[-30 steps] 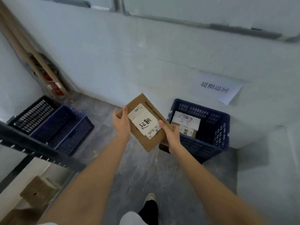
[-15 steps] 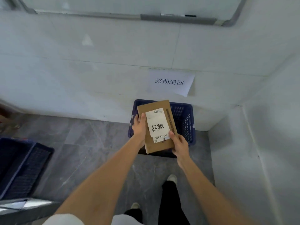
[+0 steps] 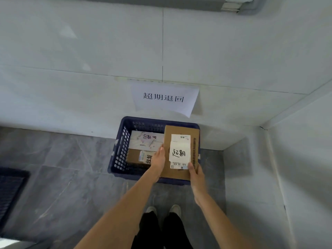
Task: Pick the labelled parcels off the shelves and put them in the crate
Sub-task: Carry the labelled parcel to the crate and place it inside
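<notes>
Both your hands grip the cardboard parcel (image 3: 180,151) over the right side of the blue crate (image 3: 120,151): left hand (image 3: 159,159) at its edge, right hand (image 3: 195,174) at its near corner. Release unevenly and it may tip onto the rim instead of landing beside the two parcels (image 3: 143,149) inside.

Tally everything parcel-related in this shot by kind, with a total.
Cardboard parcel held in both hands: 1, the held parcel, left hand and right hand each with a grip on it
Parcels lying in the crate: 2, white parcel, brown parcel
Blue crate: 1
Paper sign on the wall: 1
Total: 5
</notes>
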